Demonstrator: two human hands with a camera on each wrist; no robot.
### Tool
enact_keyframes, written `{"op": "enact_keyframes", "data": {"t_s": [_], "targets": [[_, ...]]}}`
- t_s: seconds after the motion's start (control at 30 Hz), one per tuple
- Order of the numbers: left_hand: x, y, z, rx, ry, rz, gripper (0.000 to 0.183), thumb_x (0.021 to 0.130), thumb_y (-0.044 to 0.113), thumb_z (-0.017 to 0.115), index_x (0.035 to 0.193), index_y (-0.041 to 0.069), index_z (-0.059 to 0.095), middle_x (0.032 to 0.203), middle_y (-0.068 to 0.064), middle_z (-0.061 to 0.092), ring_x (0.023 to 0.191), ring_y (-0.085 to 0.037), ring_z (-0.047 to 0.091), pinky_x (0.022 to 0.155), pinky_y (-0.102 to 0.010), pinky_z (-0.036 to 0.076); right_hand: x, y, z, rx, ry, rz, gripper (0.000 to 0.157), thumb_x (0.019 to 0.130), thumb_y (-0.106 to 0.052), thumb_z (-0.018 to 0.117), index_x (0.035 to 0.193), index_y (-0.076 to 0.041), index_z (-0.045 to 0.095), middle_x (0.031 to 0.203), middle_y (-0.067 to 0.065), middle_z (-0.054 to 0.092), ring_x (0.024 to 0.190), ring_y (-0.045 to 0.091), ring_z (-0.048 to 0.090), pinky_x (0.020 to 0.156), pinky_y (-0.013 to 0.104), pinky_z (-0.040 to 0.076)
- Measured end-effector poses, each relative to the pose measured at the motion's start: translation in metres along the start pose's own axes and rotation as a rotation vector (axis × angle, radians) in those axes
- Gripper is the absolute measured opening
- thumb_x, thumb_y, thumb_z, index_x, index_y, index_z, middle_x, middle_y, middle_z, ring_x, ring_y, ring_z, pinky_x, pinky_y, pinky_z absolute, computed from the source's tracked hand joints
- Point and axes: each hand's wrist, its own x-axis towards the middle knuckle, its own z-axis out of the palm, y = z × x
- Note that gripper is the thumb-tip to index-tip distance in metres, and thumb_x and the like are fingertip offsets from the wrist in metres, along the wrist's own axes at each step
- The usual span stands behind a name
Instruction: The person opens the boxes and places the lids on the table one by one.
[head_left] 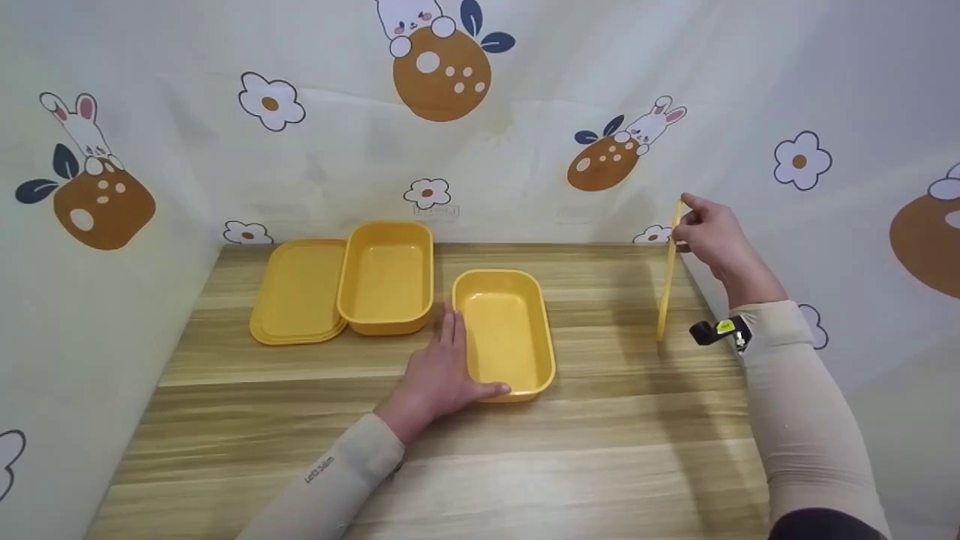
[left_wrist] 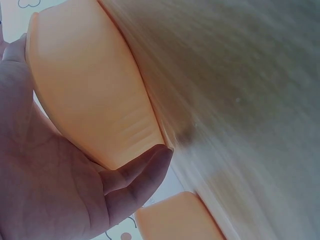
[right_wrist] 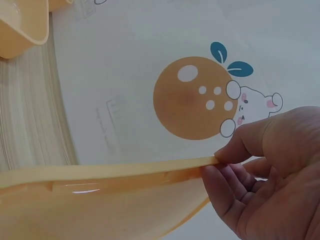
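My left hand (head_left: pixel 436 379) lies against a yellow rectangular container (head_left: pixel 501 330) on the table. Its fairly straight fingers run along the left wall, and the thumb stretches across the near rim. The left wrist view shows this hand (left_wrist: pixel 55 165) spread around the corner of the container (left_wrist: pixel 90 85). Over on the right, my right hand (head_left: pixel 712 234) pinches the upper end of a thin yellow lid (head_left: pixel 666 277), which stands nearly on edge. In the right wrist view, thumb and fingertips grip the lid (right_wrist: pixel 100 200) by its edge.
A second yellow container (head_left: pixel 386 277) stands at the back left. Beside it lies a flat yellow lid (head_left: pixel 300 292). The wood-grain table (head_left: pixel 525 472) is bordered by a patterned cloth (head_left: pixel 525 150) at the back and both sides.
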Motion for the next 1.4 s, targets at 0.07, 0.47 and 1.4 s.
{"op": "enact_keyframes", "data": {"t_s": [0.07, 0.47, 1.4], "targets": [[0.000, 0.000, 0.000, 0.001, -0.006, 0.000, 0.154, 0.075, 0.090, 0.078, 0.172, -0.010, 0.012, 0.180, -0.032, 0.007, 0.145, -0.049, 0.053, 0.097, -0.059, 0.061, 0.002, -0.002, 0.000, -0.006, 0.001, -0.010, 0.079, 0.102, 0.005, 0.058, 0.174, -0.003, 0.027, 0.108, 0.009, 0.051, 0.094, 0.017, 0.052, 0.078, 0.024, 0.062], [0.001, 0.002, -0.003, -0.012, -0.002, -0.002, 0.151, 0.076, 0.086, 0.081, 0.171, -0.011, 0.016, 0.179, -0.033, 0.012, 0.136, -0.050, 0.060, 0.093, -0.059, 0.061, 0.010, -0.007, 0.005, -0.051, -0.008, -0.026, 0.078, 0.102, 0.006, 0.056, 0.173, 0.000, 0.026, 0.112, 0.013, 0.050, 0.094, 0.019, 0.053, 0.073, 0.021, 0.060], [0.000, 0.001, -0.002, -0.029, -0.033, -0.023, 0.153, 0.076, 0.090, 0.078, 0.173, -0.009, 0.012, 0.180, -0.030, 0.008, 0.143, -0.049, 0.056, 0.100, -0.061, 0.059, 0.043, 0.031, 0.072, -0.279, 0.042, -0.159, 0.008, 0.095, 0.005, 0.056, 0.103, 0.005, 0.056, 0.079, 0.006, 0.042, 0.069, 0.023, 0.043, 0.058, 0.032, 0.035]]}}
